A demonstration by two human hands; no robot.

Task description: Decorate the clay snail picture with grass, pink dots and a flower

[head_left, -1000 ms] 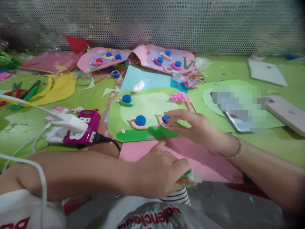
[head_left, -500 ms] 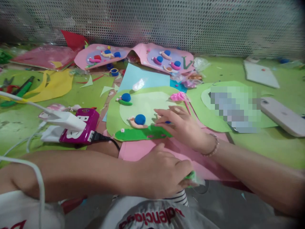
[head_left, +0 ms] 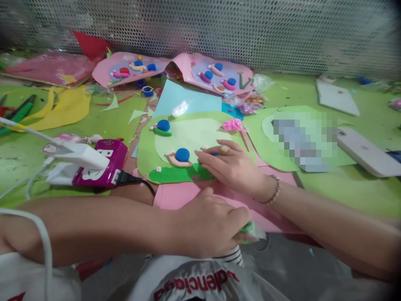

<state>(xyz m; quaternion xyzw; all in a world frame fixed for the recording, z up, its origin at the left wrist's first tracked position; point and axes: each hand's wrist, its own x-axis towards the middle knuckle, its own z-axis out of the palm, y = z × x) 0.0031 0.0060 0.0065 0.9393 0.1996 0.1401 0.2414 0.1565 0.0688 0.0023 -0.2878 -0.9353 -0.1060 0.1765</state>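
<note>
My left hand (head_left: 213, 225) is closed around a lump of green modelling clay (head_left: 247, 227) in clear plastic, low over the front edge of the table. Stretched flat, the fingers of my right hand (head_left: 230, 167) lie on the right end of a green clay strip (head_left: 175, 174) along the bottom of a green paper card (head_left: 146, 154). They partly cover a clay snail with a blue shell. Two other clay snails show: one with a peach body (head_left: 182, 155) and one with a green body (head_left: 163, 126). Pink clay (head_left: 232, 124) in plastic rests at the card's right edge.
A purple power strip (head_left: 117, 161) with white chargers and cables lies left. Behind are finished-looking pink cards (head_left: 188, 62) with snails, and a metal mesh (head_left: 200, 29). A phone (head_left: 369, 150) lies right; scissors (head_left: 23, 113) far left. Pink paper (head_left: 175, 194) sits beneath the card.
My right hand's fingers have shifted left and down onto the green strip and lie flatter. My left hand keeps its hold on the green clay. The whole view has shifted slightly.
</note>
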